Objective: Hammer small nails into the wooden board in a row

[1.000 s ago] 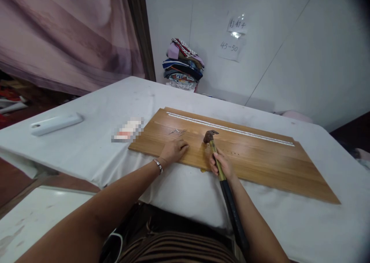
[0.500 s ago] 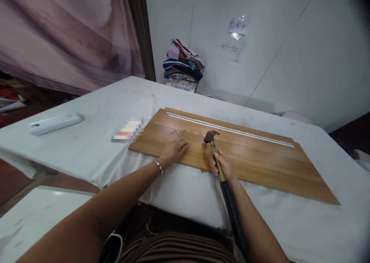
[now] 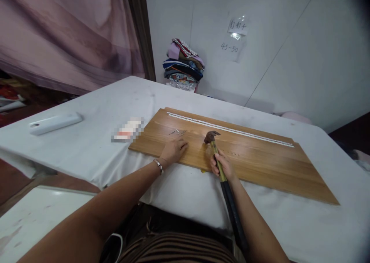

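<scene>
The left hand [image 3: 174, 150], forearm coming from eight o'clock, rests on one wooden board [image 3: 274, 163] with fingers curled in; whether it pinches anything cannot be told. The right hand [image 3: 224, 166], forearm from five o'clock, is wrapped around one hammer [image 3: 221, 174], its head toward eleven. Several nails [image 3: 177, 132], too bunched to count, lie at the left hand's twelve; two white strips [image 3: 231, 129] run along the board's far side.

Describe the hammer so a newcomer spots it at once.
On the white table lies a wooden board. Over it, the right hand grips the hammer. Unlike the thin nails, it has a brown claw head and yellow-and-black handle.
</scene>
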